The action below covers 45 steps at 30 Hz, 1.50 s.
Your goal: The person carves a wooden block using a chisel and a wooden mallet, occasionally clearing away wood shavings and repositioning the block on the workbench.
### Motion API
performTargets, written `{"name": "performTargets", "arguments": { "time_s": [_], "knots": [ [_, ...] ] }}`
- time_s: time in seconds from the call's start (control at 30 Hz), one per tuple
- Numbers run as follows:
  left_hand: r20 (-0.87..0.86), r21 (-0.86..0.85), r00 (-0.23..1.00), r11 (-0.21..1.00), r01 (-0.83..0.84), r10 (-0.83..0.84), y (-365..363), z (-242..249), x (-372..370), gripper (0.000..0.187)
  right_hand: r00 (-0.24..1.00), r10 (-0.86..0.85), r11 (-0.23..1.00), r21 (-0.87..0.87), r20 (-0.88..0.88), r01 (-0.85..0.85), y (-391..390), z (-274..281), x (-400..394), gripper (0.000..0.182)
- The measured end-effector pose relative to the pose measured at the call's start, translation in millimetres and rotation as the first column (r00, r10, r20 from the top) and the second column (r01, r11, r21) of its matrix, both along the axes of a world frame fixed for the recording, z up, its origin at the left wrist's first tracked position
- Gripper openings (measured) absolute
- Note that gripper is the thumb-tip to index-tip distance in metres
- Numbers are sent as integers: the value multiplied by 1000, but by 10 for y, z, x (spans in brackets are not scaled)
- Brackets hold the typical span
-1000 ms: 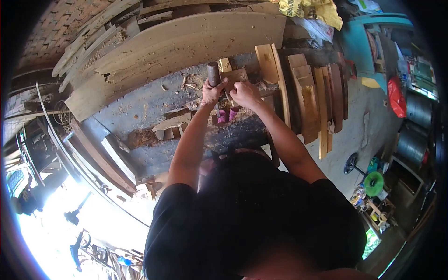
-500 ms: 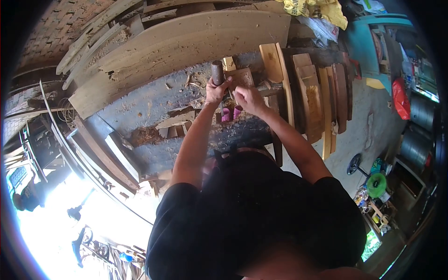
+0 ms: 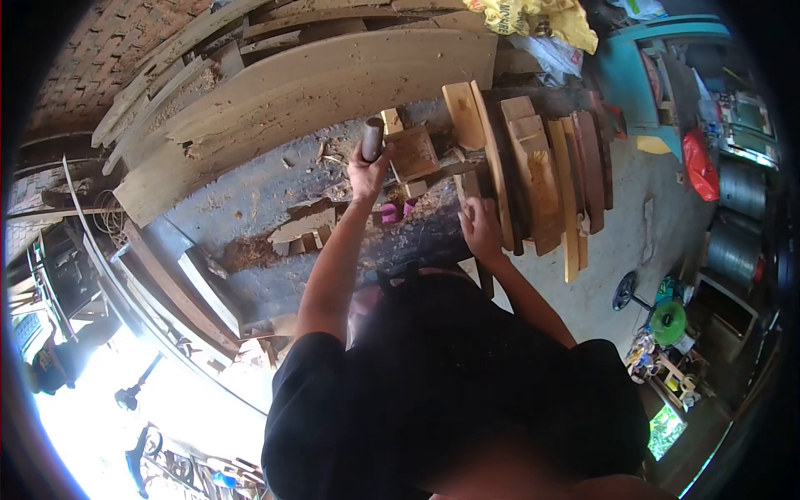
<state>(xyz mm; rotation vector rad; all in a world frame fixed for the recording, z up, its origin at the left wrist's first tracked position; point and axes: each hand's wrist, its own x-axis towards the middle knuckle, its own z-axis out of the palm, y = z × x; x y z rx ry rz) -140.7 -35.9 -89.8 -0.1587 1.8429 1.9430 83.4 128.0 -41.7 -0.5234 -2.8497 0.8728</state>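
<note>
My left hand [image 3: 367,177] is closed round a thick, dark cylindrical tool handle [image 3: 372,140], held upright over the workbench; its lower end is hidden by the hand. Just right of it lies a squarish wooden board [image 3: 413,155] with a hollowed face, and a small wood block [image 3: 415,189] sits below that. My right hand [image 3: 480,225] has curled fingers and is near the lower end of a wooden block [image 3: 467,187]. Whether those fingers grip anything is hidden. Two pink-purple objects [image 3: 390,213] are between the hands, close to the bench's near side.
Wood chips and scraps [image 3: 304,229] litter the dark bench [image 3: 242,196]. A long curved plank [image 3: 333,79] runs along the back. Several shaped wooden pieces [image 3: 533,179] stand side by side at right. A green fan [image 3: 669,323] and a red bag [image 3: 700,164] are farther right.
My right hand has moved away from the left hand, right and toward my body, beside the wooden block. The left hand still holds the handle. The whole view has shifted slightly.
</note>
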Motion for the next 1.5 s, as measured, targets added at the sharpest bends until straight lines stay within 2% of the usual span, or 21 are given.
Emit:
{"name": "performTargets", "arguments": {
  "time_s": [0.03,0.1,0.17,0.23,0.3,0.37,0.4,0.47,0.5,0.57,0.6,0.63,0.67,0.77,0.97,1.03,1.17,1.27,1.37,1.43,1.5],
  "knots": [
    [-123,-106,992,993,-47,34,-9,129,46,31,997,-66,997,46,50,64,42,10,169,37],
    [-201,-113,977,989,-98,74,13,399,222,30,987,-127,988,102,98,117,49,-2,451,44],
    [-312,35,948,997,73,-58,33,657,471,29,941,-196,977,137,275,163,18,-71,704,58],
    [-650,-216,670,933,289,-359,25,938,675,26,953,-178,970,207,246,127,-25,-331,853,64],
    [-768,-211,502,897,388,-398,150,1108,923,22,955,-138,990,64,264,125,-4,-539,890,53],
    [-775,-219,438,844,490,-456,256,1389,1057,23,991,-59,995,82,118,49,59,-678,859,48],
    [-793,-199,418,837,510,-443,336,1357,1130,24,988,-65,997,-30,141,70,2,-465,726,43],
    [-812,-199,388,831,520,-437,457,1301,1171,24,994,-104,965,-244,-38,92,47,-772,769,37],
    [-826,-204,360,826,526,-434,511,1280,1169,25,994,-104,967,-239,-37,92,54,-742,804,37],
    [-838,-189,365,843,503,-406,585,1304,1129,26,977,-113,993,-54,-181,105,-24,-516,833,45],
    [-836,-174,383,851,495,-394,611,1359,1087,26,973,-209,935,-312,-96,170,-136,-152,749,42],
    [-834,-159,399,859,487,-381,642,1407,1039,25,973,-209,936,-309,-98,170,-124,-184,857,42],
    [-821,-172,404,851,497,-402,658,1430,980,24,958,-284,912,-300,33,281,-95,-225,964,42],
    [-846,-119,417,880,459,-332,761,1356,902,23,929,-363,899,-233,73,370,-75,-175,1139,44],
    [-837,-86,470,915,394,-281,784,1096,929,26,905,-391,839,-340,165,425,-126,464,1158,43],
    [-849,-95,466,940,328,-249,745,1075,984,30,904,-392,828,-363,171,427,-117,716,1108,49],
    [-878,-100,430,959,266,-211,671,1022,1073,35,894,-447,830,-354,41,431,-11,1066,1094,51],
    [-858,-67,477,963,262,-190,654,921,1175,31,830,-539,788,-431,-140,439,40,1323,1056,62],
    [-854,-47,493,968,248,-168,621,859,1186,31,839,-538,758,-481,-80,440,71,1473,1048,67],
    [-858,-78,464,948,309,-222,595,821,1143,31,844,-531,757,-489,-75,433,47,1434,1074,66],
    [-892,-96,399,952,290,-212,557,788,1104,36,855,-514,761,-497,-71,417,1,1453,1073,64]
  ]
}}
